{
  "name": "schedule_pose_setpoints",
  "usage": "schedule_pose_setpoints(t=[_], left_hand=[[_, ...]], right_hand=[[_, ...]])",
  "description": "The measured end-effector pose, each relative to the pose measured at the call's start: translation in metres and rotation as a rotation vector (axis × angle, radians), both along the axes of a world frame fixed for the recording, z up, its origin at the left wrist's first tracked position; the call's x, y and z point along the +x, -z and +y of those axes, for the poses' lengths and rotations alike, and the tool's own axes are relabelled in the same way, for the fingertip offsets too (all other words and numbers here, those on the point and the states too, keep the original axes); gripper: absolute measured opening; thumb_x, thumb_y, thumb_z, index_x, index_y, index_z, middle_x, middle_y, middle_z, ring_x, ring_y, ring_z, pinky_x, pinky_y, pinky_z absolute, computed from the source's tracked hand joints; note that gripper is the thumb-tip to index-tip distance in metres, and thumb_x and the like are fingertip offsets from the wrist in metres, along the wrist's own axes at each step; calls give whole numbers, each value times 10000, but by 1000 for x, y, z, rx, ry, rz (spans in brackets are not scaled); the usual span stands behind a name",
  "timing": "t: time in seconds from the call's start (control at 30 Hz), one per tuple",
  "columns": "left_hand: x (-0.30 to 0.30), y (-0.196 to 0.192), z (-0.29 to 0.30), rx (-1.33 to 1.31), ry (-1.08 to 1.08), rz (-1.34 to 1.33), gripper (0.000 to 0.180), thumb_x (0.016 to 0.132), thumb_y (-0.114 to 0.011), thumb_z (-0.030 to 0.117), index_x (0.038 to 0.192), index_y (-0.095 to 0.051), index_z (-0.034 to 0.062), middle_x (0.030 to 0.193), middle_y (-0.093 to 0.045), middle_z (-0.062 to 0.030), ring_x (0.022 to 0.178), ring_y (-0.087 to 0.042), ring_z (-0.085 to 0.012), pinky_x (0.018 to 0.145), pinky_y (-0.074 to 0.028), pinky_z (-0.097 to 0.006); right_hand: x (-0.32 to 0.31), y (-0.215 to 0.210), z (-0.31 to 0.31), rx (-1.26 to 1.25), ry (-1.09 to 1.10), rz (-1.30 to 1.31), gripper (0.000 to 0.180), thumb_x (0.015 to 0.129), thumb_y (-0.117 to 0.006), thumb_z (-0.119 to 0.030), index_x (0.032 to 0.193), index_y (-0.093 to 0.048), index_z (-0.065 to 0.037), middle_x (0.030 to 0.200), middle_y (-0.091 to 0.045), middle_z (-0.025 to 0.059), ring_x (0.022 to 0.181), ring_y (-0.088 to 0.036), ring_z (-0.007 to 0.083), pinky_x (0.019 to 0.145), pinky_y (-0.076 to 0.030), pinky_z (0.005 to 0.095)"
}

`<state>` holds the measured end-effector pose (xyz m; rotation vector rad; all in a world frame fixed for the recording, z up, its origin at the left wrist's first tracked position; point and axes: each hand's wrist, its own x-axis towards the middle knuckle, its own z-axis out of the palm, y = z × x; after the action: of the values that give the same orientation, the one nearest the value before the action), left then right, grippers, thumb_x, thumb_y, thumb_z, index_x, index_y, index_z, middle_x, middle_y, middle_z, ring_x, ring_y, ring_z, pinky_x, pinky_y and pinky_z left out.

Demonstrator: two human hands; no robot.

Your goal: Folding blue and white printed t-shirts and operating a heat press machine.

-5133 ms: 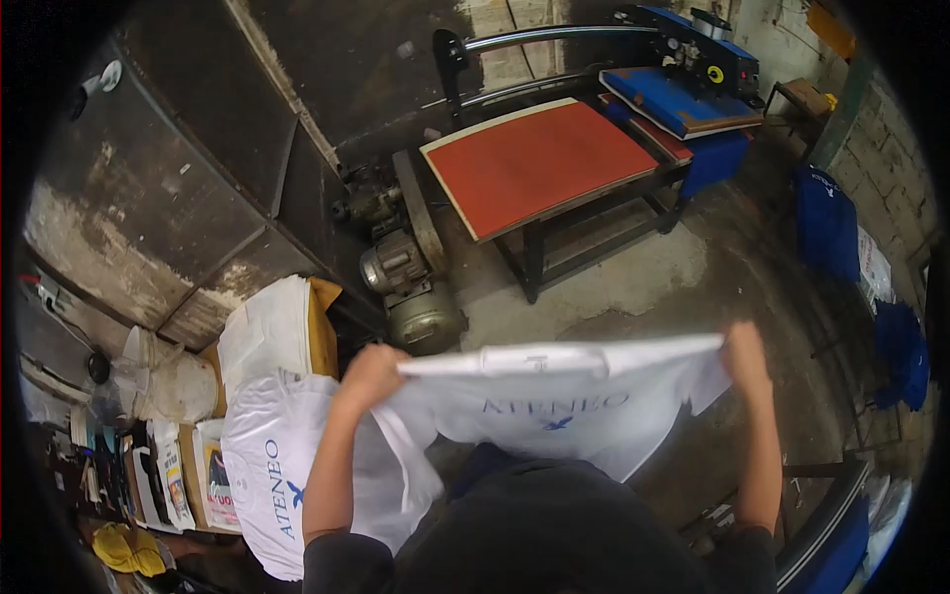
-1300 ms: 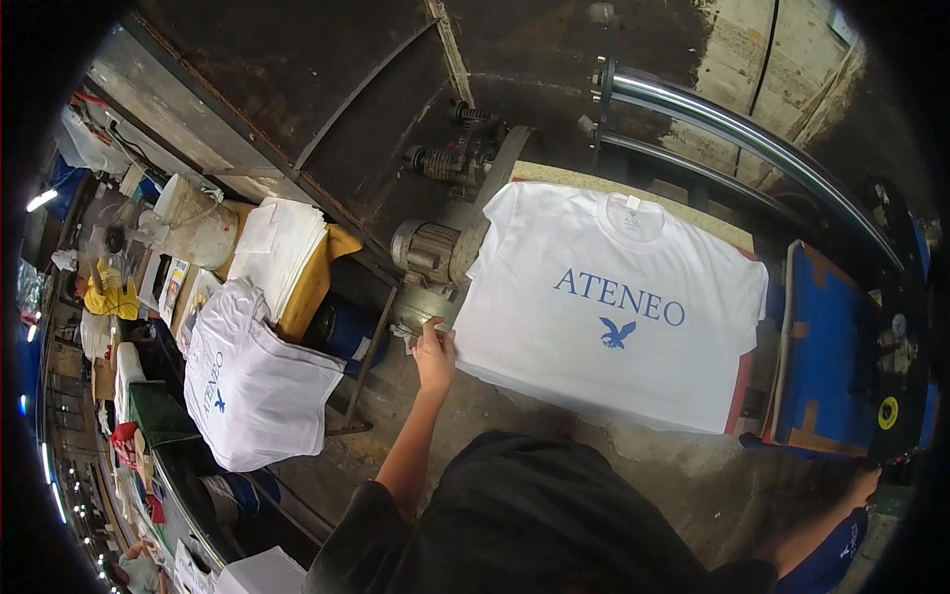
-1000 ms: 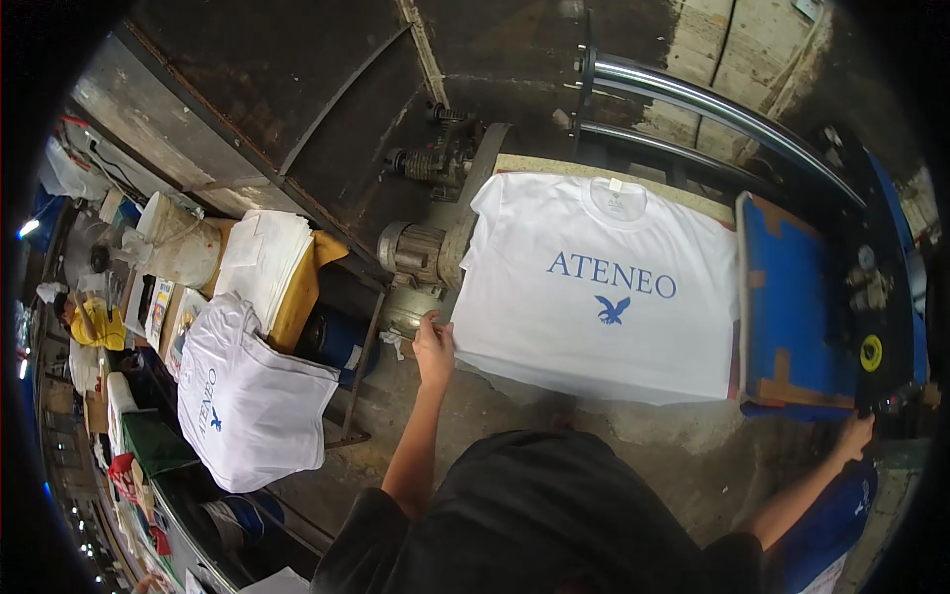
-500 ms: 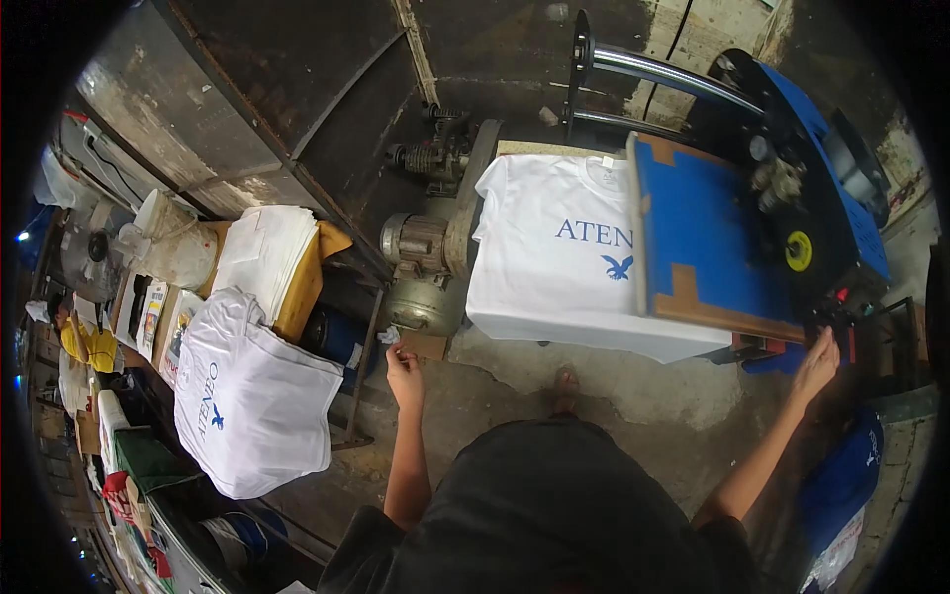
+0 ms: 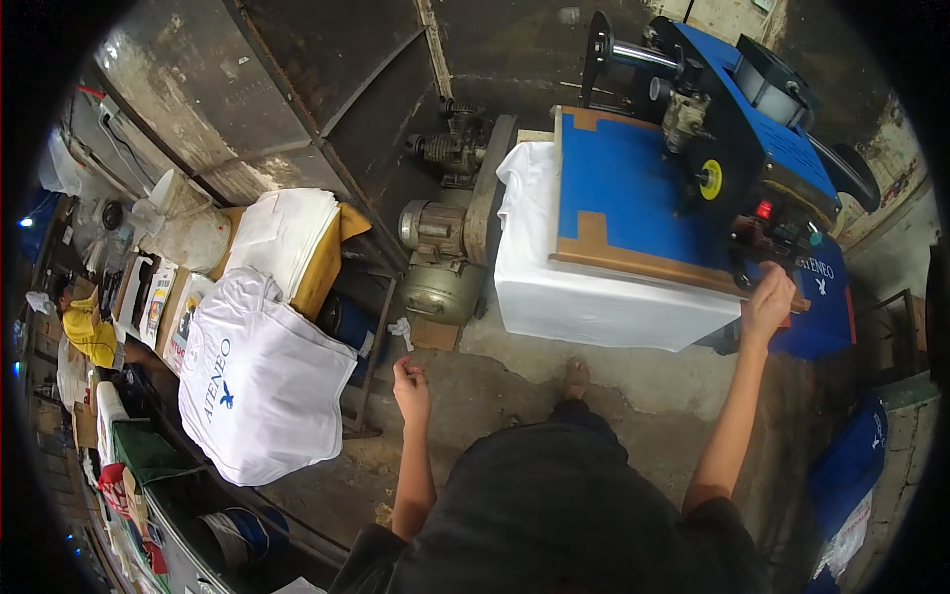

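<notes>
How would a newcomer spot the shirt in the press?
Find the big blue-and-black press at the upper right, then its flat blue plate. The white shirt lies beneath, its near edge hanging below the plate. Unlike the heaped shirts at left, it shows no blue print.

White shirt (image 5: 604,309) mostly under blue-topped press head (image 5: 628,183).
Shirt: plain white cloth where visible, left side slightly rumpled past the plate's left edge, near part hanging down in front; rest hidden. Press head: flat plate, blue top, brown strips at edge and corners, black-and-blue body, yellow round part (image 5: 710,179), lit red indicator (image 5: 764,209); can't tell if pressed down.
</notes>
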<state>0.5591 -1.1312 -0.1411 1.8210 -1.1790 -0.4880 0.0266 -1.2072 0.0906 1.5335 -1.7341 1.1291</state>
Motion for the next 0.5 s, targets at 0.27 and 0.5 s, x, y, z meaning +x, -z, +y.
schedule_pose_setpoints(t=[0.27,0.5], left_hand=[[30,1,42,92,-122,119,308,824,-528,-13,1126,-492,38,784,-607,-103,694,-615,-219,632,-474,-336],[34,11,44,46,-124,7,297,824,-559,75,1114,-497,66,766,-605,-128,701,-614,-282,639,-469,-387]], right_hand=[[73,-12,-6,-31,-76,-335,416,936,-452,-129,1338,-374,-57,796,-647,123,768,-594,240,740,-446,349],[95,-38,1,79,-73,-471,616,921,-472,-137,1455,-164,-118,693,-643,101,632,-610,175,603,-464,314]])
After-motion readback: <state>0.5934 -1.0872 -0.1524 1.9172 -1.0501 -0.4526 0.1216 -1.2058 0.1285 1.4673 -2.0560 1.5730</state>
